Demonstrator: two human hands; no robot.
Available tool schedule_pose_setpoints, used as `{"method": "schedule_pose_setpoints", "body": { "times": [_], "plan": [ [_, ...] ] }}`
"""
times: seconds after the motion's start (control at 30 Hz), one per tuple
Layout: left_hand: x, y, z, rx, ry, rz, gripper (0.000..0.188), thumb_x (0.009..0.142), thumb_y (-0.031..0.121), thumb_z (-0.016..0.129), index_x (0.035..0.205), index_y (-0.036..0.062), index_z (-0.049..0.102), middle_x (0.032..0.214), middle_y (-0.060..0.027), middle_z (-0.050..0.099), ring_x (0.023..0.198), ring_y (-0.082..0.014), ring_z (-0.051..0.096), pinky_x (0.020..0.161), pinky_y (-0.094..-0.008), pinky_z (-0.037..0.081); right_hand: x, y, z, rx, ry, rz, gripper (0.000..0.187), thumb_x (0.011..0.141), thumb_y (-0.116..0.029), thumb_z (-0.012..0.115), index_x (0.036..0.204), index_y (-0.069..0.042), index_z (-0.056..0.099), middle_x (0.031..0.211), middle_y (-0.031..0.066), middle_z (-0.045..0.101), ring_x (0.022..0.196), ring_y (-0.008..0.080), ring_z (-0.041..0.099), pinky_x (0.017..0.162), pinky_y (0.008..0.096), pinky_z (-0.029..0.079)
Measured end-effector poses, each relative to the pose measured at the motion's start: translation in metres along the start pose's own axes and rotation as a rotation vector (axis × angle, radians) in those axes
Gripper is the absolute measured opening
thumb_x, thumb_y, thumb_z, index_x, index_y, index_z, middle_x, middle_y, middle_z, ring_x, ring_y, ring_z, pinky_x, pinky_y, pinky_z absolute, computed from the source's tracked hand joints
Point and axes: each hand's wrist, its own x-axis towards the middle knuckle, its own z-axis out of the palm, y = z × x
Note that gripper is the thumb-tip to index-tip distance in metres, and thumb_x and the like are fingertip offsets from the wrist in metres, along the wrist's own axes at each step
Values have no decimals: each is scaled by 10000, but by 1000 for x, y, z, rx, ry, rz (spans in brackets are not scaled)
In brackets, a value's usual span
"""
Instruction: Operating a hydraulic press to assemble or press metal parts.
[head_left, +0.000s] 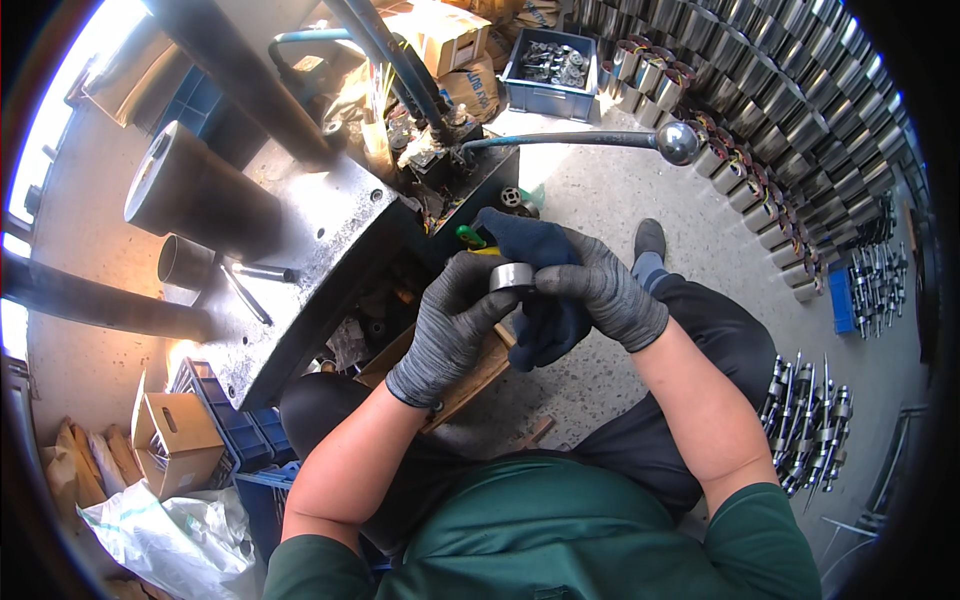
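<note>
Gripped between thumb and fingers, a short shiny metal ring (511, 276) sits in my gloved left hand (445, 325). My right hand (605, 290), in a matching grey glove, is closed on a dark blue cloth (550, 335), and its thumb reaches the ring's right side. The cloth hangs below and behind the ring. Something with a green tip (469, 237) and a yellow part shows just behind my left hand. My fingers hide most of the cloth's folds.
A metal press table (300, 225) with thick columns stands at left, bearing a large cylinder (205, 195) and loose rods (248, 293). A ball-ended lever (590, 138) juts out ahead. Stacked metal cylinders (790, 120) line the right; shafts (808, 425) stand near my leg.
</note>
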Motion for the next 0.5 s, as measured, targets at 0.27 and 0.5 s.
{"method": "schedule_pose_setpoints", "body": {
  "times": [0.27,0.5],
  "plan": [
    [4,-11,2,-368,-2,-183,517,990,461,766,1289,59,640,1033,-5,658,899,-113,627,757,-260,534,4,12,3,-35,293,-238,601,975,-274,766,1480,-16,566,1271,80,700,1118,169,679,1015,344,552],
    [-5,-35,17,-1005,145,-519,374,957,429,794,1194,163,680,879,45,628,659,-78,529,586,-234,421,1,43,31,-39,29,-347,706,1019,-358,758,1574,-64,435,1343,74,647,1117,171,677,971,349,563]
  ]
}}
